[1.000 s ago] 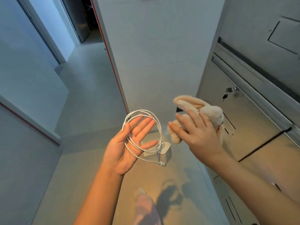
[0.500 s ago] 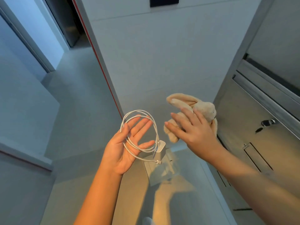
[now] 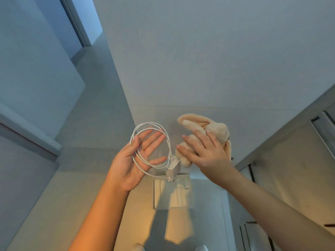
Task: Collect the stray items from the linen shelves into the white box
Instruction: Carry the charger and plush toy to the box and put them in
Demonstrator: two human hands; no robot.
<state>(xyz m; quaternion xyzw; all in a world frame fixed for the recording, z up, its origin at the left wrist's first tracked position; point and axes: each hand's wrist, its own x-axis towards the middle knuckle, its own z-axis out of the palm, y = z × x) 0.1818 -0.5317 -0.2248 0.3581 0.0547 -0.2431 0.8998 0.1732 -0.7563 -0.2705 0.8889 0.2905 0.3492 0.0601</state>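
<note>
Head camera looks down, perhaps steeply, near left hand [image 3: 134, 160] and right hand [image 3: 204, 153].

floor [image 3: 101, 187] left — free | wall [image 3: 199, 69] ahead, cabinet [image 3: 290, 169] right (both close) | charger [image 3: 173, 168] dangles over white box [image 3: 164, 194]

Pale grey wall [image 3: 199, 60], pale floor [image 3: 90, 187] with warm light patch [image 3: 179, 232], doorway [image 3: 79, 20] upper left, grey cabinet [image 3: 290, 169] right

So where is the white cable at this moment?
Head view, centre: the white cable hangs around the left hand, its adapter dangling beside the plush rabbit in the right hand.
</note>
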